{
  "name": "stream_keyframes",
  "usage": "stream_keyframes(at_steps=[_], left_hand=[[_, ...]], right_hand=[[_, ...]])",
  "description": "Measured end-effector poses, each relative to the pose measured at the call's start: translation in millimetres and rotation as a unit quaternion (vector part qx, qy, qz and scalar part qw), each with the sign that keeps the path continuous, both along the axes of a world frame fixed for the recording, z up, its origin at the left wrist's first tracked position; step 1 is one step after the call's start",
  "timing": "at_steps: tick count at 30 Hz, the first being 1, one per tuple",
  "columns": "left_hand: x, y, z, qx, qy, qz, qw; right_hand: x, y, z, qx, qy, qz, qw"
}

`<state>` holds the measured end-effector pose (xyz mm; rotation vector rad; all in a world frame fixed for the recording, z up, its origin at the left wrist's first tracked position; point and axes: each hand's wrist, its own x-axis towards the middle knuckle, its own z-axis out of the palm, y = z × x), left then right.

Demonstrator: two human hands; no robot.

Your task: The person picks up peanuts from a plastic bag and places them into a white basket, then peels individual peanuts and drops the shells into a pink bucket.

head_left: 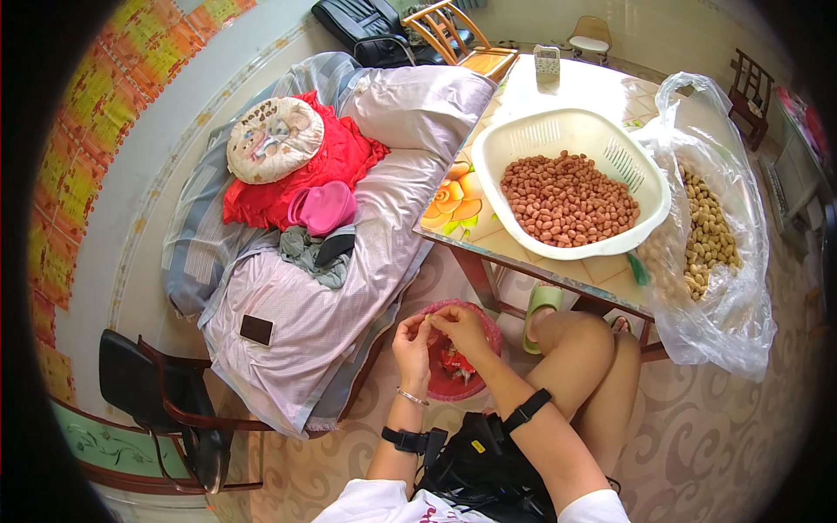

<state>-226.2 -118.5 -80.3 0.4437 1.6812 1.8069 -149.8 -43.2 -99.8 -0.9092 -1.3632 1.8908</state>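
My left hand (412, 342) and my right hand (459, 328) meet fingertip to fingertip over a red waste bin (488, 329) on the floor. Both pinch a small peanut (432, 321) between them; it is too small to see clearly. The bin holds red scraps and shells. On the table ahead stands a white plastic basket (523, 139) filled with shelled reddish peanuts (567, 199). To its right a clear plastic bag (724, 288) holds unshelled peanuts (706, 231).
A bed with a pale quilt (349, 288), red clothes, a round cushion and a dark phone (255, 329) lies to my left. A dark chair (166, 392) stands at lower left. The table edge (523, 261) is just beyond my knees. A wooden chair (462, 39) stands at the far end.
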Motion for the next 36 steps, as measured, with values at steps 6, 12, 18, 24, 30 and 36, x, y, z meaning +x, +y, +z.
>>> stream_keyframes(at_steps=[6, 12, 18, 24, 30, 36], left_hand=[[1, 0, 0, -0.016, 0.033, 0.000, 0.999], [2, 1, 1, -0.023, 0.043, -0.001, 0.999], [3, 2, 0, -0.027, 0.055, 0.000, 0.998], [2, 2, -2, -0.038, 0.068, -0.008, 0.997], [1, 0, -3, -0.059, 0.082, -0.012, 0.995], [-2, -1, -3, -0.065, 0.061, -0.003, 0.996]], right_hand=[[-1, 0, 4, 0.033, -0.037, -0.024, 0.998], [-3, -2, 3, 0.057, -0.074, -0.041, 0.995], [-2, -2, 1, 0.065, -0.090, -0.038, 0.993], [-3, -1, -2, 0.046, -0.083, -0.023, 0.995], [-7, -1, -9, -0.025, -0.043, -0.039, 0.998], [-3, 1, -14, -0.003, -0.062, -0.064, 0.996]])
